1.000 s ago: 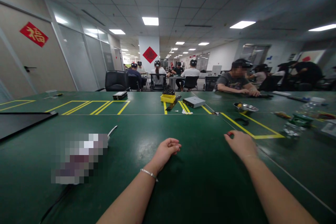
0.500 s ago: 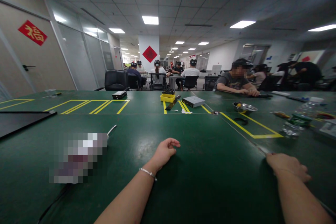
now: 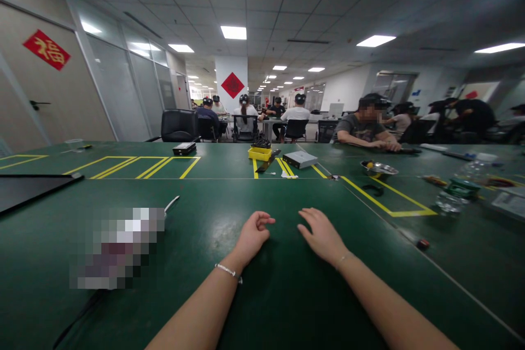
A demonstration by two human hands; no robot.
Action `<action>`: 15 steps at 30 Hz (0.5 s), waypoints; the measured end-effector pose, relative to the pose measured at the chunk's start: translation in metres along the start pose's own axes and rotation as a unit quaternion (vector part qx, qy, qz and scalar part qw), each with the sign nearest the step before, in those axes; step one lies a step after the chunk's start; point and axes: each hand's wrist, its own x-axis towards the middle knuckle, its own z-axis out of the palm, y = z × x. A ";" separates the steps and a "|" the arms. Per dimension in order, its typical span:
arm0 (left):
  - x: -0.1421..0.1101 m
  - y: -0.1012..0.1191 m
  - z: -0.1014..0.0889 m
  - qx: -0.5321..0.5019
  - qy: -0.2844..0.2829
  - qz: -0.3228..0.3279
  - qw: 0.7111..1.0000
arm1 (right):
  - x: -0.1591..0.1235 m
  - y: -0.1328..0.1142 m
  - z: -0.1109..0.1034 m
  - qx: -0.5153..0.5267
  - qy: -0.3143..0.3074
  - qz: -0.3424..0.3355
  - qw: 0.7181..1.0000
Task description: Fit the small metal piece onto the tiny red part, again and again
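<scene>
My left hand point(image 3: 253, 233) rests over the green table point(image 3: 197, 306), a bracelet on its wrist. Its fingers are loosely bent, the thumb stands apart from them, and nothing shows in its grasp. Opposite it, my right hand point(image 3: 322, 234) has its fingers stretched out and parted, holding nothing. A gap of bare tabletop lies between the two hands. To the right of my right hand sits a small dark red and black object point(image 3: 422, 244), too small to identify, near the table seam.
A blurred-out item point(image 3: 118, 249) with a cord lies left. Farther back are a yellow bin point(image 3: 260, 153), a grey box point(image 3: 300, 159), a metal bowl point(image 3: 379, 168) and a plastic bottle point(image 3: 457, 191). A person point(image 3: 365, 126) sits across the table; several others sit behind.
My right hand has moved left from the table seam to face my left hand, and its fingers have spread. The small red and black object now shows where that hand was.
</scene>
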 end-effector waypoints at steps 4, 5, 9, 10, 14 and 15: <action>-0.001 0.001 0.001 -0.016 -0.004 -0.003 1.000 | -0.012 -0.041 0.016 0.058 -0.094 -0.114 0.987; -0.002 0.002 0.001 -0.014 -0.010 -0.006 1.000 | -0.012 -0.041 0.016 0.055 -0.104 -0.125 0.985; -0.003 0.003 0.000 0.008 -0.015 -0.025 1.000 | -0.005 -0.001 0.000 -0.009 -0.069 -0.058 0.996; -0.003 0.003 -0.001 0.012 -0.013 -0.030 0.999 | -0.003 0.017 -0.008 -0.036 -0.046 -0.010 0.998; -0.001 -0.002 -0.005 0.013 -0.028 -0.028 0.999 | -0.015 0.100 -0.041 -0.129 0.026 0.259 0.957; 0.000 -0.003 -0.006 0.013 -0.035 -0.027 0.999 | -0.022 0.118 -0.048 -0.133 0.033 0.329 0.934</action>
